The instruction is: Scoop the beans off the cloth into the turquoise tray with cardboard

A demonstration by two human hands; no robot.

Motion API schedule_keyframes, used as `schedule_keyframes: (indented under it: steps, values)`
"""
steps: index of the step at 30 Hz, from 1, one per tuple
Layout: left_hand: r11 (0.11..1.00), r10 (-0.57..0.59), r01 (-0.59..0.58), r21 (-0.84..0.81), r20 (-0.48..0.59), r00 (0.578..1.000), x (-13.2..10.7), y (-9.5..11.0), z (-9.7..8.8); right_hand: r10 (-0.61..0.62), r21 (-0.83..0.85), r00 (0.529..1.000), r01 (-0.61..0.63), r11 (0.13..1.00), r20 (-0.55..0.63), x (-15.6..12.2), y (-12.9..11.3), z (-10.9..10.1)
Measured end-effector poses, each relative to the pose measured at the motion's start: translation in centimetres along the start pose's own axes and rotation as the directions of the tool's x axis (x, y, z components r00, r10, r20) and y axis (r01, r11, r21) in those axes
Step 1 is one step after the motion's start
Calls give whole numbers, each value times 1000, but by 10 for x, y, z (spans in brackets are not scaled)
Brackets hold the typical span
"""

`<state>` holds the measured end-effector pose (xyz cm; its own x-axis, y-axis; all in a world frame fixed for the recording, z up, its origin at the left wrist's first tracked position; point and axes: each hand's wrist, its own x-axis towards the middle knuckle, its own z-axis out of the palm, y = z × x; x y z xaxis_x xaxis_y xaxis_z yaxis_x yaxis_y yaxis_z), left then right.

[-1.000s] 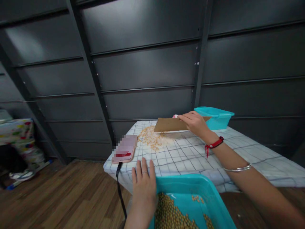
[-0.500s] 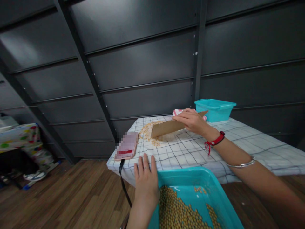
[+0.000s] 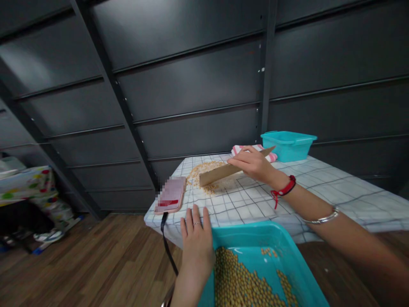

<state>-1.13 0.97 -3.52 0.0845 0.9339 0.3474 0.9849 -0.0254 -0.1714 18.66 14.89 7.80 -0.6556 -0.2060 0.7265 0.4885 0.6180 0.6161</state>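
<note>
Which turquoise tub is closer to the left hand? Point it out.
The near tub, at the front edge of the table, beside the left hand, with beans inside. The far tub stands on the table, by the striped cloth.

Pink-cased phone (image 3: 171, 192) with black strap (image 3: 166, 243); pink-striped cloth (image 3: 237, 149); dark panelled wall (image 3: 191, 85); brown plank floor (image 3: 134, 251)

left hand (image 3: 197, 247) palm-down, right hand (image 3: 251, 164) apparently pinching.
</note>
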Motion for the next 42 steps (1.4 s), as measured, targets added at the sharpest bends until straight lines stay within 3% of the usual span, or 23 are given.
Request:
schedule_keyframes:
  steps: [6, 11, 16, 25, 42]
  values:
    - [1000, 1, -1, -3, 28, 1000, 0, 0, -3, 2, 28, 999, 0, 1000, -39, -4, 8, -11]
    - [1000, -9, 9, 4, 67, 998, 1, 2, -7, 15, 41, 997, -12, 999, -76, -2, 3, -6]
    - [1000, -5, 5, 0, 58, 998, 0, 2, -7, -18, 89, 999, 22, 996, -45, 1, -9, -1]
    - [1000, 14, -13, -8, 37, 999, -1, 0, -5, 86, 89, 996, -84, 992, -11, -10, 5, -13]
    - [1000, 3, -3, -29, 30, 1000, 0, -1, -5, 33, 50, 999, -32, 998, -12, -5, -2, -17]
